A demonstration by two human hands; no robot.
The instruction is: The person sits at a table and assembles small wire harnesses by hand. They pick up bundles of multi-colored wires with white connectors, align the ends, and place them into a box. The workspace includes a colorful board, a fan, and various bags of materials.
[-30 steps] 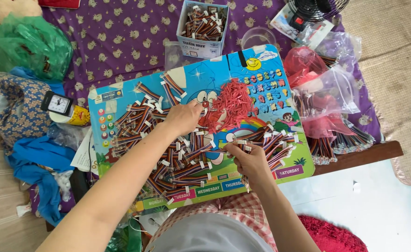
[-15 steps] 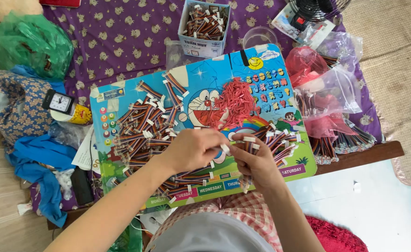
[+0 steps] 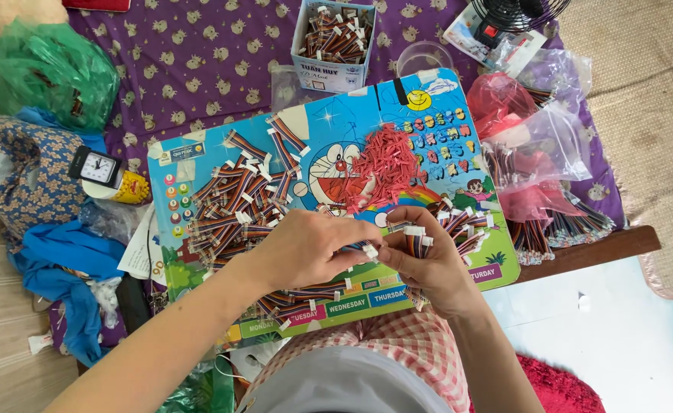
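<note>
Grip: left hand (image 3: 302,248), right hand (image 3: 428,264) pinch ribbon cable (image 3: 361,247) | multicoloured striped, white connector ends

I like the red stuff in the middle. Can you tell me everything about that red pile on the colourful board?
The red pile is a loose, tangled heap of many short, thin red strips, like little wires or plastic pieces; what they are made of is hard to tell. It lies on the colourful cartoon board, partly covering the blue cartoon cat's face. Striped cable pieces lie to its left. Neither the left hand nor the right hand touches it; both are nearer the person.
</note>
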